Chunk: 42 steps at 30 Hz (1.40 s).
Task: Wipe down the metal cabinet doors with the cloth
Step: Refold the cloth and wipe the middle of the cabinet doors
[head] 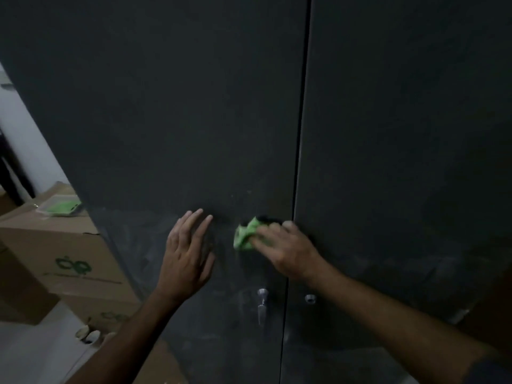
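Cabinet doors: two tall dark grey metal doors, the left door [171,120] and the right door [401,134], filled nearly the whole view and met at a thin vertical seam.
Cardboard boxes: brown boxes [55,253] with green printing stood stacked to the left of the cabinet doors.
Left hand: the left hand [187,253] lay flat against the left door, left of the seam, fingers straight and slightly spread.
Right hand: the right hand [288,248] pressed on the left door just beside the seam, fingers curled around the cloth.
Cloth: a bunched bright green cloth [245,235] sat against the left door, under the right hand's fingers, between the two hands.
Handle: a small silver handle [262,306] hung on the left door below the cloth.
Knob: a small silver knob [310,298] sat on the right door, just across the seam from the handle.
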### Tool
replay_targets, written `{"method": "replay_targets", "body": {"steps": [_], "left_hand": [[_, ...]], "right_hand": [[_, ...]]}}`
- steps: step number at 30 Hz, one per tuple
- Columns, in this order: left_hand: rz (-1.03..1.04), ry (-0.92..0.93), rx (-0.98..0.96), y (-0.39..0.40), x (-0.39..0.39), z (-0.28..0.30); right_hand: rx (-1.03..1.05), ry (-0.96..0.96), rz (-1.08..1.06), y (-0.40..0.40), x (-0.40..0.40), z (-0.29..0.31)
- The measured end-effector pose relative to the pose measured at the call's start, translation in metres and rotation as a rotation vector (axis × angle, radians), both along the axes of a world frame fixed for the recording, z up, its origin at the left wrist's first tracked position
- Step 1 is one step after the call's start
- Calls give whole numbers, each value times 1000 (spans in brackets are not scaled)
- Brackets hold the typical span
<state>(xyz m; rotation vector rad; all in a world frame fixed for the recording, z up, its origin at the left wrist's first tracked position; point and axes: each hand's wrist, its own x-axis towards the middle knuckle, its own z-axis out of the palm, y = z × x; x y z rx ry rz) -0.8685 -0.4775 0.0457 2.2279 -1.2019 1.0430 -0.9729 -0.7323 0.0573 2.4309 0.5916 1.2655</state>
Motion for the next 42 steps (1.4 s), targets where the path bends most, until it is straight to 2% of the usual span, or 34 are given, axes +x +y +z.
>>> {"method": "replay_targets", "body": {"steps": [1, 3, 5, 7, 8, 9, 10, 12, 14, 16, 19, 21, 22, 25, 26, 28, 31, 33, 34, 37, 38, 40, 42], "left_hand": [[22, 8, -14, 6, 2, -5], [78, 26, -58, 17, 7, -13], [122, 63, -89, 29, 13, -21], [146, 100, -102, 38, 19, -29], [149, 118, -104, 40, 21, -32], [146, 133, -105, 42, 23, -35], [140, 145, -102, 44, 26, -38], [120, 163, -81, 49, 33, -43], [93, 173, -56, 53, 38, -48], [87, 165, -42, 56, 40, -50], [85, 182, -44, 57, 39, -54], [79, 201, -48, 55, 39, -54], [78, 206, -51, 54, 39, -54], [82, 204, -43, 56, 37, -53], [82, 203, -46, 58, 36, -52], [101, 211, -66, 62, 35, -52], [148, 249, -115, 66, 33, -54], [184, 275, -133, 71, 34, -56], [200, 286, -144, 73, 35, -57], [225, 309, -138, 81, 40, -60], [226, 313, -125, 82, 41, -61], [230, 311, -101, 87, 45, -63], [221, 305, -80, 92, 48, -64]], "right_hand": [[-136, 118, 15, -1, -3, -15], [-208, 205, 22, -2, -3, -4], [-53, 48, 9, 7, 6, 35], [226, -209, -84, 19, 18, 72], [344, -283, -104, 27, 23, 75], [367, -301, -97, 36, 27, 68], [292, -229, -73, 42, 30, 49], [-32, 52, 2, 47, 28, -6], [-222, 226, -4, 45, 21, -24], [-159, 158, 27, 49, 27, -2], [191, -138, -75, 59, 40, 51], [356, -247, -90, 69, 48, 53], [302, -205, -66, 73, 51, 39], [-148, 145, 38, 79, 46, -21], [-208, 214, 37, 78, 45, -21], [-141, 178, 62, 81, 52, 3], [189, -88, 4, 87, 66, 61], [306, -191, 7, 94, 74, 64], [237, -173, 29, 98, 78, 48], [-192, 135, 127, 106, 78, -24], [-263, 214, 117, 105, 76, -28], [-192, 227, 144, 108, 81, -9], [7, 95, 133, 117, 88, 32]]}}
